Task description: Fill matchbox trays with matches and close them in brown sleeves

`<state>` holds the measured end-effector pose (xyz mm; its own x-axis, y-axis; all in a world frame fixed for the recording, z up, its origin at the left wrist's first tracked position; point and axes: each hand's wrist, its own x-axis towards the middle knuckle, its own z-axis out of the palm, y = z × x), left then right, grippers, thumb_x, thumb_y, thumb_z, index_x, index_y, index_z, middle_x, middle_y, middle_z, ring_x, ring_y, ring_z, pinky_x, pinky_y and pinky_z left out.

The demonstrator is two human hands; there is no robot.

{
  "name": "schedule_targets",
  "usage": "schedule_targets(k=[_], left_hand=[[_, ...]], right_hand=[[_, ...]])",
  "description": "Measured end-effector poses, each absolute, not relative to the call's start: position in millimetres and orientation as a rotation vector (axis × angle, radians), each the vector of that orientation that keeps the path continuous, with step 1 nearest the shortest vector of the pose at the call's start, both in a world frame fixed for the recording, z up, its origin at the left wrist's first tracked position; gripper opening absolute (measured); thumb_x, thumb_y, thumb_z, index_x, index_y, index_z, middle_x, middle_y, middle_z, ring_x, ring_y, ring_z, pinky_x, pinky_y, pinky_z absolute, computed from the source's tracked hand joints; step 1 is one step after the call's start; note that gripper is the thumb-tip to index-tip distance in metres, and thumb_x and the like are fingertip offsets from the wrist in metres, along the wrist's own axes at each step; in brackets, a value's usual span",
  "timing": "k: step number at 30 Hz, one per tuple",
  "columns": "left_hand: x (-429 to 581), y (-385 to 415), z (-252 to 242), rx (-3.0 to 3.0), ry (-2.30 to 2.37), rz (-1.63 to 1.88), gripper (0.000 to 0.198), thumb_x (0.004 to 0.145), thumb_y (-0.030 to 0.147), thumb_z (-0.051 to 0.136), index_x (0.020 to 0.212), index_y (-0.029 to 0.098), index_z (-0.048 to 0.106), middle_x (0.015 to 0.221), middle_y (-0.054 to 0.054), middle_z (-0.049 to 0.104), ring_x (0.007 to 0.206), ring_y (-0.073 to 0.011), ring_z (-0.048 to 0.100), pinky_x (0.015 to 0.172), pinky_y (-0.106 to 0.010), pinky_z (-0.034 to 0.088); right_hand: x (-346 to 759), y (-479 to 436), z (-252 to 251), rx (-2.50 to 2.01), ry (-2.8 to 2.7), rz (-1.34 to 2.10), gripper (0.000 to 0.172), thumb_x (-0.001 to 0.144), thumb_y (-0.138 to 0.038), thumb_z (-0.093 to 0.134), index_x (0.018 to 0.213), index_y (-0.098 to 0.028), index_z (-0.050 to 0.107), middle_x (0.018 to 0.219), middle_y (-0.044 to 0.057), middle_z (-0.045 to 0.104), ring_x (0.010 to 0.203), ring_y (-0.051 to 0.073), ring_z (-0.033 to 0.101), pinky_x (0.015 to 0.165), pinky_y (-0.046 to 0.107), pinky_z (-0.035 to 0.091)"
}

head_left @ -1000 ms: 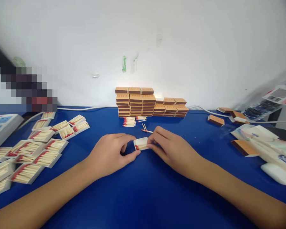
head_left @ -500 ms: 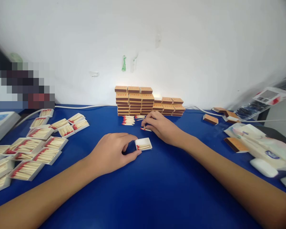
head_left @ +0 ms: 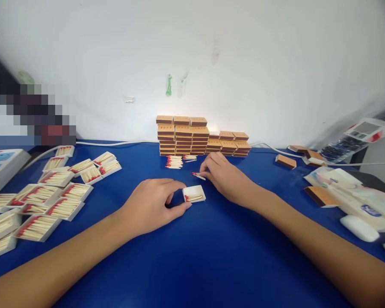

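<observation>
My left hand (head_left: 157,205) steadies a small white matchbox tray (head_left: 194,189) at its left side, thumb at the near corner and index finger at the far one. Several red-tipped matches (head_left: 195,198) lie along the tray's near side. Beyond it, my right hand (head_left: 223,175) has its fingertips pinched on a few matches (head_left: 198,176) low over the blue table. A loose pile of matches (head_left: 174,162) lies just left of that hand, with a smaller bunch (head_left: 188,158) beside it. Behind them stand stacked brown matchboxes (head_left: 182,132), partly hidden at the base by my right hand.
Many match-filled trays (head_left: 66,207) crowd the left side. On the right lie matchbox sleeves (head_left: 285,161), a tissue pack (head_left: 365,196) and a white rounded case (head_left: 359,228). A white cable (head_left: 115,143) runs along the wall, and a power strip (head_left: 3,167) sits far left.
My right hand has drawn slightly back to the right, its fingers closing on the matches and uncovering the small bunch. My left hand and the tray stay in place.
</observation>
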<state>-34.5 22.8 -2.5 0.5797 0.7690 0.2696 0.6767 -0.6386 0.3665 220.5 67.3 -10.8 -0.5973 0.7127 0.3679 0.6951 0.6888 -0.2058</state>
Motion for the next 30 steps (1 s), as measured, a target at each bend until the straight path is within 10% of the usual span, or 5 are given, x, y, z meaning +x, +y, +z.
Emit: schedule_targets(k=[30], left_hand=[[-33.9, 22.8, -1.0, 2.542, 1.222, 0.578, 0.029, 0.095, 0.045, 0.068, 0.112, 0.023, 0.077, 0.067, 0.004, 0.060, 0.059, -0.0124, 0.053, 0.057, -0.028, 0.033]], right_hand=[[217.2, 30.6, 7.2, -1.162, -2.422, 0.549, 0.012, 0.105, -0.028, 0.057, 0.097, -0.023, 0.064, 0.096, 0.003, 0.063, 0.081, 0.017, 0.058, 0.070, 0.030, 0.045]])
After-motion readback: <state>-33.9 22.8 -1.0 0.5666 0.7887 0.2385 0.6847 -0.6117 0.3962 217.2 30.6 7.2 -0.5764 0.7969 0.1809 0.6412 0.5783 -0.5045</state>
